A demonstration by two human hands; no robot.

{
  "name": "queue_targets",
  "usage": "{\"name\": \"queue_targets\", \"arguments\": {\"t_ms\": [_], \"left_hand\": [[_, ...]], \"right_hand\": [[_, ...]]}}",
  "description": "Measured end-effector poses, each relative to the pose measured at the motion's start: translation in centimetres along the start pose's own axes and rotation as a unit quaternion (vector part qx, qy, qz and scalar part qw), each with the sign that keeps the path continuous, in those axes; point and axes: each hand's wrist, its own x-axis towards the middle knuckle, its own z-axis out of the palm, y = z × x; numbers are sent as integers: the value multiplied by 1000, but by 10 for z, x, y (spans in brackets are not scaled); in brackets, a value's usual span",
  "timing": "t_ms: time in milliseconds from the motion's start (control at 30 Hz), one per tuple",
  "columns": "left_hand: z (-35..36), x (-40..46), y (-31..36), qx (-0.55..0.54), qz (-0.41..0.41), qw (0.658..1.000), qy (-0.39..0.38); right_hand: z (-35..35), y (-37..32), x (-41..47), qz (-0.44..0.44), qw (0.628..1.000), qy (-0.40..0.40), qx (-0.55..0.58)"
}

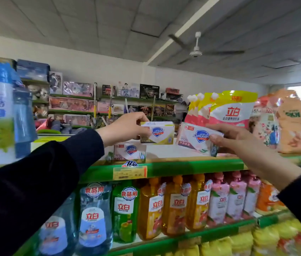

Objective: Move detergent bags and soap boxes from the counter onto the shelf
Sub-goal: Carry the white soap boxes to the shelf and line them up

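Both hands grip one soap box each above the shelf (183, 166): left hand (125, 129) the yellow box (161, 134), right hand (238, 137) the pink box (195, 137). One third box (129, 152) rests on the shelf; three detergent bags (232, 109) stand behind.

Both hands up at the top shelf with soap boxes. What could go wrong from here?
1. The right hand pinches its soap box tilted, near the shelf's front edge; released like that, it may slide off.
2. The left hand holds its yellow-trimmed box above the box already on the shelf; set off-centre, it could topple.
3. The detergent bags stand just behind and might be nudged over.
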Motion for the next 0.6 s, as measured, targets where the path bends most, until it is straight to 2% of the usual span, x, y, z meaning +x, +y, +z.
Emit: {"name": "queue_targets", "arguments": {"t_ms": [100,333,600], "left_hand": [[13,22,3,26,11,1000,-11],[48,58,-7,228,14,972,-54],[43,64,-10,260,-32,954,-142]], "right_hand": [[-3,9,18,-17,999,7,43],[-15,37,57,-42,994,12,100],[-7,49,112,-53,988,3,145]]}}
